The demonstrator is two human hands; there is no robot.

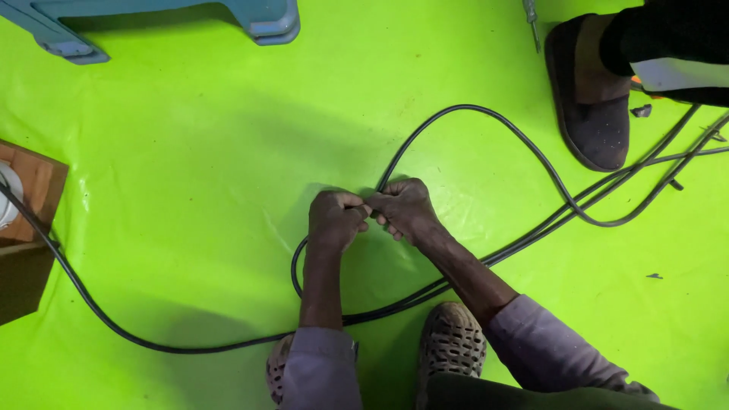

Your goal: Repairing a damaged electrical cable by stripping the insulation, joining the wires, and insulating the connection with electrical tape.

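Blue stool (258,19), dark slipper (592,114).

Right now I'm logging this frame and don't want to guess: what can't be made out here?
All in the head view:
- Black cable between the left hand and right hand: hidden by the closed fingers.
- Cable ends: cut off by the left and right edges.
- Blue stool: cropped by the top edge.
- Screwdriver: handle cut off at top.
- Small dark scraps: too small to identify.

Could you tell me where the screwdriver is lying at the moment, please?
In the head view, the screwdriver lies at the top edge, right of centre, on the green sheet, just left of another person's dark slipper.
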